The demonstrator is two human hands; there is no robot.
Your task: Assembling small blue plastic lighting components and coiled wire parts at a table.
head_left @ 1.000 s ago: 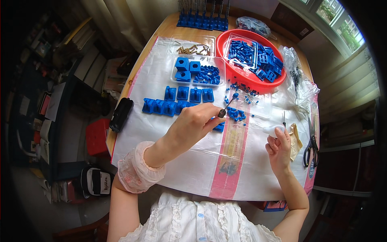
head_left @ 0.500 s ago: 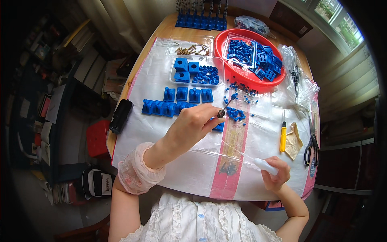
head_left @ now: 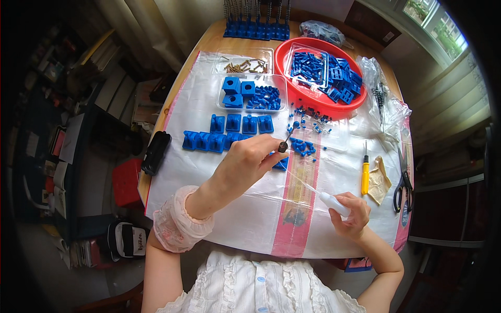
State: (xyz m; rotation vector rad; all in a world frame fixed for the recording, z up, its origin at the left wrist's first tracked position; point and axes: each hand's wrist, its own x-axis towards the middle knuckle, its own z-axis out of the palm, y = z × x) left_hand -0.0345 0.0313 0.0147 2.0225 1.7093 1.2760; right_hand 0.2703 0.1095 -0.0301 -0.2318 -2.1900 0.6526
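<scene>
My left hand (head_left: 245, 164) is raised over the middle of the table and pinches a thin dark rod with a small blue knob (head_left: 290, 134) at its top. My right hand (head_left: 352, 215) is near the table's front right and grips a small white bottle with a long clear nozzle (head_left: 327, 198) that points up-left toward the rod. Rows of blue plastic blocks (head_left: 229, 133) lie just left of my left hand. Small blue pieces (head_left: 302, 146) are scattered just beyond the rod.
A red round tray (head_left: 292, 94) of blue parts stands at the back right. Clear trays hold brass screws (head_left: 245, 65) and blue cubes (head_left: 250, 94). A yellow screwdriver (head_left: 365, 176), scissors (head_left: 402, 182) and a black case (head_left: 156, 152) lie at the edges. White plastic sheet (head_left: 198, 177) covers the table.
My right hand left the table beside the screwdriver, came toward me and picked up the white bottle. My left hand held the rod nearly still.
</scene>
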